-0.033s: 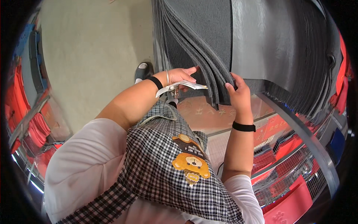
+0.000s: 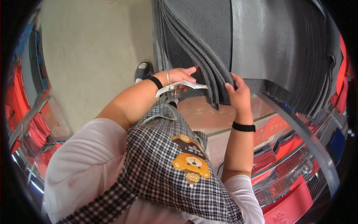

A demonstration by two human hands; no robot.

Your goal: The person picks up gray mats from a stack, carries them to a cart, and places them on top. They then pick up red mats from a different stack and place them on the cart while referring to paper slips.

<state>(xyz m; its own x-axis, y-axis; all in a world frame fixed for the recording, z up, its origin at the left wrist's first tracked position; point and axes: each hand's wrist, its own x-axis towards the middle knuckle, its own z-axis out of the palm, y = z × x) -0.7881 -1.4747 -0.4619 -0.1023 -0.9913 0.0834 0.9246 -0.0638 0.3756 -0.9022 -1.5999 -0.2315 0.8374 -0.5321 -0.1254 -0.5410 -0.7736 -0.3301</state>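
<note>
Hands leafing through a stack of hanging grey mats

At ten o'clock the left hand [image 2: 178, 76] pinches white paper tags [image 2: 179, 86]; at twelve hang the grey mats [image 2: 201, 44], likely heavy and floppy, best gripped by the edge; at one o'clock the right hand [image 2: 238, 93], wrist raised, clamps that edge

Pale concrete floor [image 2: 89, 56] at the upper left; wire racks [image 2: 294, 164] with red mats [image 2: 294, 203] line both sides.

Even, bright daylight falls on my view; shadows stay soft. The fisheye bends edges toward a black rim, and the outer parts blur slightly.
</note>
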